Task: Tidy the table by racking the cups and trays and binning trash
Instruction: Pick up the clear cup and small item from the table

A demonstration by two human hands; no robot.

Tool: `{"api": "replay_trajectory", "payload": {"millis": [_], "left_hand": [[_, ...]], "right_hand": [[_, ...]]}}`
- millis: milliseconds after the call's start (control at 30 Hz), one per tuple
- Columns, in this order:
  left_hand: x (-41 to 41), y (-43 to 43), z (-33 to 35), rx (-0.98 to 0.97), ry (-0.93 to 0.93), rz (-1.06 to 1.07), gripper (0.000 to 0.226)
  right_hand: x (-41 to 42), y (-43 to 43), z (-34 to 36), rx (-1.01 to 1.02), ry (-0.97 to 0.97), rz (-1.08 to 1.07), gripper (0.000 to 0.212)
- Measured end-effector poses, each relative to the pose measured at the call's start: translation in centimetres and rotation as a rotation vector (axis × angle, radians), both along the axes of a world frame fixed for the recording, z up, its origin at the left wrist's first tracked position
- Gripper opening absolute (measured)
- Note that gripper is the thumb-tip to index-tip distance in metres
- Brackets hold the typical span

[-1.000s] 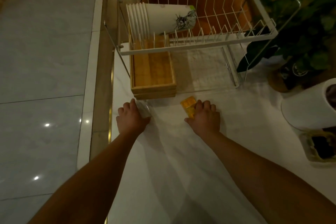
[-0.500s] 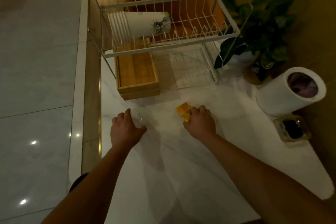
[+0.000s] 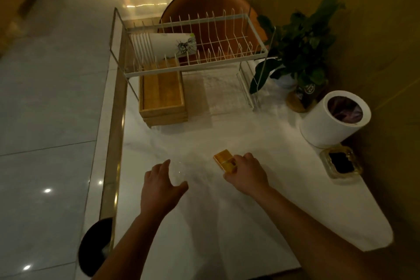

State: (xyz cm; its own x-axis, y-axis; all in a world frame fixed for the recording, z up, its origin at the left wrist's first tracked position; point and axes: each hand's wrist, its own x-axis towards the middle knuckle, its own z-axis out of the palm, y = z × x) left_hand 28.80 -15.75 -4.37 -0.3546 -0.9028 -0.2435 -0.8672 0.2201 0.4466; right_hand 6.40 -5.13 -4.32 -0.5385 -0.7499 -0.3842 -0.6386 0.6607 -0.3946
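- Hands work side by side near the front of the white counter (image 3: 250, 223): the left hand (image 3: 159, 191) curls around a clear glass cup (image 3: 178, 171) that is hard to make out in the dim light, and the right hand (image 3: 246, 174) has its grip closed on a small yellow box (image 3: 225, 160).
- Whether the left grip has fully closed on the cup I cannot tell; fingers and thumb sit either side of it with a gap showing.
- Doing this step well likely means squeezing the cup low on its wall before lifting, since clear glass is easy to misjudge, then carrying it to the open wires on the right of the rack (image 3: 195, 48).
- The box looks like trash, so it probably belongs in the white bin (image 3: 329, 125), which stands well to the right; drop it over the opening, not the rim.
- The rack's upper tier holds a stack of white paper cups (image 3: 163, 44) lying on their side at its left end.
- Stacked wooden trays (image 3: 162, 100) sit under the rack, the top one empty.
- The bin has a purplish liner; its contents are too dark to read.
- A glass ashtray (image 3: 341, 163) with dark contents rests just in front of the bin.
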Motion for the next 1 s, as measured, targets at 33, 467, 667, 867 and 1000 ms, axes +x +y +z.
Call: {"api": "replay_trajectory", "payload": {"millis": [33,467,667,867,1000], "left_hand": [[0.2,0.6,0.1,0.001,0.0,0.009,0.094],[5.5,5.3,1.7,-0.036,0.094,-0.087,0.095],[12.4,7.7,1.9,-0.006,0.126,-0.119,0.094],[17.6,10.6,1.9,0.029,0.173,-0.097,0.092],[20.2,12.2,2.1,0.03,0.176,-0.035,0.092]], "right_hand": [[0.1,0.4,0.0,0.004,0.0,0.014,0.049],[5.6,5.8,2.9,-0.016,0.037,-0.01,0.049],[12.9,8.9,4.1,-0.012,0.051,-0.017,0.05],[17.5,10.8,4.3,-0.014,0.064,0.053,0.041],[18.9,10.4,4.4,-0.022,0.057,0.119,0.038]]}}
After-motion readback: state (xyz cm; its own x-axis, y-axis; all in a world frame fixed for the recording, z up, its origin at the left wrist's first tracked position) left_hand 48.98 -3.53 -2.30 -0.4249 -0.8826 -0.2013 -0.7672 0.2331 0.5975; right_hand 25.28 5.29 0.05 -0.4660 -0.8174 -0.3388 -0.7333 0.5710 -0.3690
